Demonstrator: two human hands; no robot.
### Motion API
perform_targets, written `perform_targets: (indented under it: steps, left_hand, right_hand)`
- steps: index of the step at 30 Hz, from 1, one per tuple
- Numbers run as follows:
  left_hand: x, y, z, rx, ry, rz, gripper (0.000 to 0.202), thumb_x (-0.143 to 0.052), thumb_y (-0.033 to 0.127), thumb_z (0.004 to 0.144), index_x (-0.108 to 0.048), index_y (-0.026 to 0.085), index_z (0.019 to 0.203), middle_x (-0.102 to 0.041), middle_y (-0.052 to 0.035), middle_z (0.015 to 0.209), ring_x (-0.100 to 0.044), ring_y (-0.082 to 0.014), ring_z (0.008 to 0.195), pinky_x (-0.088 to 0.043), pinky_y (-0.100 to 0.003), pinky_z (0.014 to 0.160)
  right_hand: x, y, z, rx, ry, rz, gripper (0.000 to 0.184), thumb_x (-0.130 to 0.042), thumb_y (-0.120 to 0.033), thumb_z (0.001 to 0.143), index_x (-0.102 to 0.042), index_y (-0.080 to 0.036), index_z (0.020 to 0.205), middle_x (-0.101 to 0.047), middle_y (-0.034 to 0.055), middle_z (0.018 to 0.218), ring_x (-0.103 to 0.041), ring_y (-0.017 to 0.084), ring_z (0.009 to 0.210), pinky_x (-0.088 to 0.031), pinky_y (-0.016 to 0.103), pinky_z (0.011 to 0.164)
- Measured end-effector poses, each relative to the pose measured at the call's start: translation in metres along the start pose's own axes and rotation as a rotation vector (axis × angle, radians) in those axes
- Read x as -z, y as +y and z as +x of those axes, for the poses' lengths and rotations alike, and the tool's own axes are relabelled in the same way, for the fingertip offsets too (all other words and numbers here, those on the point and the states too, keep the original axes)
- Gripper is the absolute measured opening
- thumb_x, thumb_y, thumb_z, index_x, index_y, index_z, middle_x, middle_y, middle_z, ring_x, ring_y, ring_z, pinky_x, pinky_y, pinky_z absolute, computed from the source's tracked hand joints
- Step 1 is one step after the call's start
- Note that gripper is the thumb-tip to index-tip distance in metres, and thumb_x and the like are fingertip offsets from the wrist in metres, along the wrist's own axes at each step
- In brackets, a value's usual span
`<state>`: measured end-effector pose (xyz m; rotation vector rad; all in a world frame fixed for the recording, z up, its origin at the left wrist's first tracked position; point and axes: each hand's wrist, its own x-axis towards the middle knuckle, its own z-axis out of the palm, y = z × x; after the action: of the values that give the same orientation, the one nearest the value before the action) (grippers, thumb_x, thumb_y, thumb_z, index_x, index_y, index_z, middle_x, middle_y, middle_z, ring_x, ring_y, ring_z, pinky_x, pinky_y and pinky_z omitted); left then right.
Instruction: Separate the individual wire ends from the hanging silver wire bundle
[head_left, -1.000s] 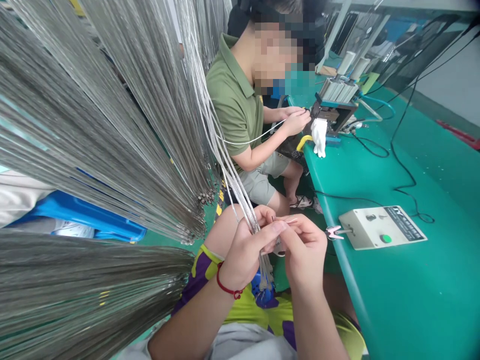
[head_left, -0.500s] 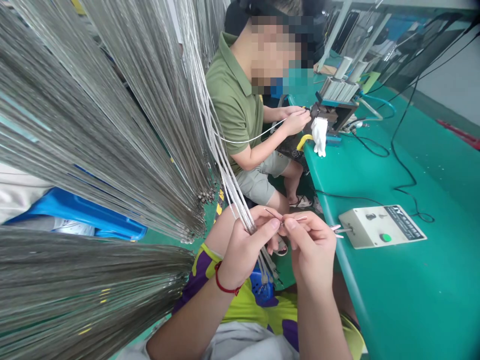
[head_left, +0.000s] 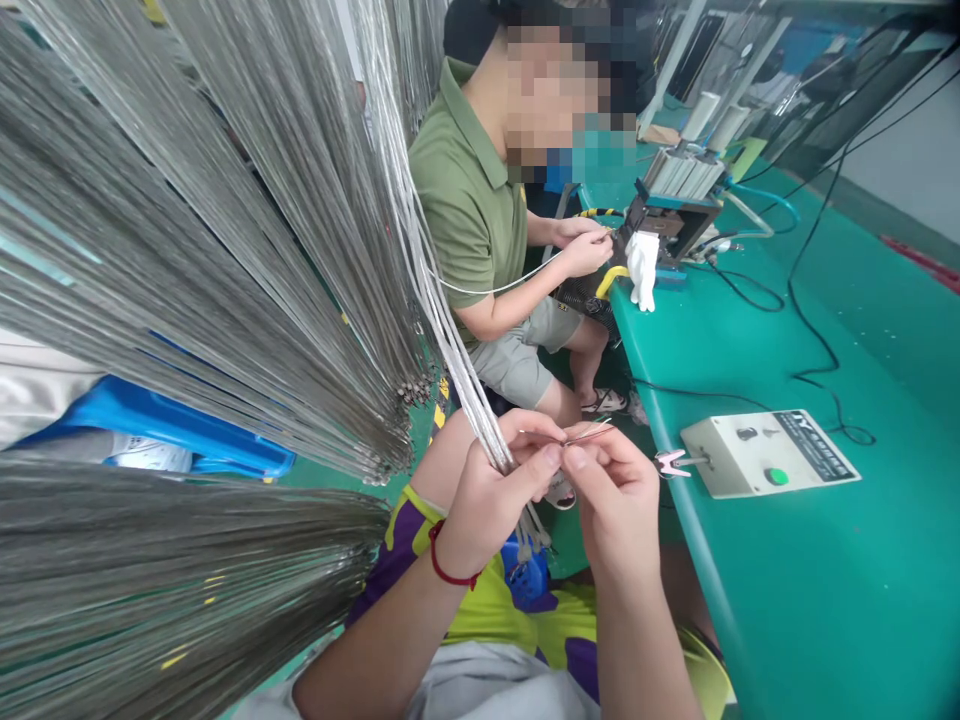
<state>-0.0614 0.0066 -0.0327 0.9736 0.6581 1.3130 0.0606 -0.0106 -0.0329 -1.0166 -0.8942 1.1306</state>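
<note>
My left hand (head_left: 502, 490) is closed around a bundle of silvery braided cables (head_left: 459, 360) that comes down from the upper left. The cable ends (head_left: 534, 540) hang out below the palm. With thumb and forefinger it also pinches near a thin wire end. My right hand (head_left: 615, 480) is closed, thumb and fingertips pressed on thin bare wires (head_left: 592, 432) that stick out to the upper right. Both thumbs almost meet over my lap. Exactly where the wires join the cable is hidden by the fingers.
Large bundles of grey cables (head_left: 187, 250) hang at the left. A co-worker (head_left: 480, 210) sits ahead, hands at a bench press (head_left: 675, 220). On the green table (head_left: 810, 570) at the right stand a control box (head_left: 769, 455) and a pink clip (head_left: 673, 463). A blue tray (head_left: 165, 420) lies at the left.
My right hand has shifted slightly left and its fingers have tightened in. The wires between the hands have changed angle. The co-worker's hands have moved a little to the left.
</note>
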Motion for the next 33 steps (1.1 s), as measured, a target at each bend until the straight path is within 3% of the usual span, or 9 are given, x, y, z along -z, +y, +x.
perform_targets:
  steps: [5, 8, 10, 15, 19, 24, 27, 30, 33]
  left_hand:
    - [0.001, -0.005, 0.001, -0.035, 0.05, 0.066, 0.011, -0.078, 0.028, 0.09, -0.073, 0.02, 0.094, -0.066, -0.0006, 0.081, -0.052, -0.0089, 0.056, -0.042, -0.022, 0.051]
    - [0.003, -0.01, 0.001, -0.042, 0.049, 0.103, 0.009, -0.079, 0.028, 0.09, -0.074, 0.021, 0.092, -0.071, -0.0033, 0.091, -0.054, -0.0097, 0.059, -0.045, -0.024, 0.055]
    - [0.003, -0.012, 0.001, -0.032, 0.031, 0.098, 0.008, -0.079, 0.028, 0.09, -0.074, 0.021, 0.093, -0.072, -0.0035, 0.094, -0.054, -0.0097, 0.059, -0.045, -0.024, 0.056]
    - [0.0, -0.013, 0.0, -0.002, 0.04, 0.121, 0.015, -0.077, 0.033, 0.092, -0.07, 0.02, 0.094, -0.069, -0.0032, 0.092, -0.051, -0.0093, 0.059, -0.042, -0.024, 0.055]
    - [-0.004, -0.014, -0.001, 0.074, 0.042, 0.067, 0.021, -0.074, 0.038, 0.095, -0.063, 0.02, 0.097, -0.059, 0.0024, 0.074, -0.045, -0.0088, 0.054, -0.037, -0.022, 0.051]
    - [-0.007, -0.016, -0.001, 0.161, -0.025, -0.027, 0.02, -0.064, 0.039, 0.101, -0.055, 0.021, 0.106, -0.053, 0.0065, 0.065, -0.037, -0.007, 0.049, -0.029, -0.02, 0.047]
    - [-0.007, -0.013, -0.001, 0.161, -0.058, 0.011, 0.023, -0.062, 0.041, 0.102, -0.058, 0.019, 0.106, -0.051, 0.0064, 0.062, -0.037, -0.0075, 0.049, -0.03, -0.02, 0.046]
    - [-0.006, -0.009, -0.001, 0.116, -0.077, 0.054, 0.024, -0.06, 0.04, 0.104, -0.058, 0.018, 0.096, -0.053, 0.0049, 0.061, -0.039, -0.0079, 0.05, -0.032, -0.021, 0.047]
    - [-0.009, -0.009, -0.003, 0.071, -0.075, 0.062, 0.025, -0.056, 0.038, 0.106, -0.055, 0.019, 0.091, -0.054, 0.0046, 0.063, -0.039, -0.0076, 0.051, -0.033, -0.021, 0.048]
  right_hand:
    - [-0.002, -0.003, 0.001, -0.102, 0.021, 0.081, 0.019, -0.087, -0.034, 0.077, -0.074, -0.021, 0.078, -0.062, -0.0025, 0.066, -0.05, 0.011, 0.054, -0.046, 0.026, 0.054]
    - [0.004, -0.007, 0.008, -0.243, -0.068, 0.152, 0.023, -0.089, -0.035, 0.074, -0.071, -0.02, 0.074, -0.045, -0.0087, 0.052, -0.027, 0.006, 0.045, -0.024, 0.022, 0.044]
    - [0.007, -0.01, 0.012, -0.284, -0.106, 0.173, 0.024, -0.089, -0.033, 0.073, -0.068, -0.019, 0.072, -0.037, -0.0105, 0.05, -0.021, 0.006, 0.047, -0.018, 0.022, 0.045]
    - [0.002, -0.016, 0.012, -0.218, -0.08, 0.205, 0.022, -0.086, -0.033, 0.077, -0.07, -0.019, 0.075, -0.051, -0.0053, 0.061, -0.04, 0.009, 0.053, -0.034, 0.024, 0.051]
    - [0.0, -0.005, 0.013, -0.206, -0.043, 0.189, 0.02, -0.086, -0.034, 0.079, -0.072, -0.019, 0.082, -0.059, -0.0028, 0.066, -0.052, 0.012, 0.057, -0.043, 0.026, 0.055]
    - [0.015, 0.012, 0.022, 0.025, -0.132, 0.067, 0.014, -0.082, -0.025, 0.085, -0.069, -0.02, 0.081, -0.063, -0.0034, 0.069, -0.058, 0.013, 0.054, -0.046, 0.029, 0.056]
    - [0.024, 0.009, 0.026, 0.319, -0.192, -0.183, 0.008, -0.077, -0.017, 0.089, -0.071, -0.022, 0.086, -0.061, -0.004, 0.069, -0.057, 0.013, 0.056, -0.043, 0.03, 0.055]
    - [0.03, 0.0, 0.031, 0.637, -0.225, -0.462, 0.014, -0.078, -0.01, 0.087, -0.077, -0.023, 0.09, -0.068, -0.0009, 0.073, -0.06, 0.016, 0.07, -0.047, 0.034, 0.066]
    - [0.03, -0.003, 0.036, 0.747, -0.236, -0.489, 0.022, -0.079, -0.007, 0.086, -0.079, -0.026, 0.098, -0.075, 0.0011, 0.082, -0.064, 0.019, 0.076, -0.051, 0.037, 0.072]
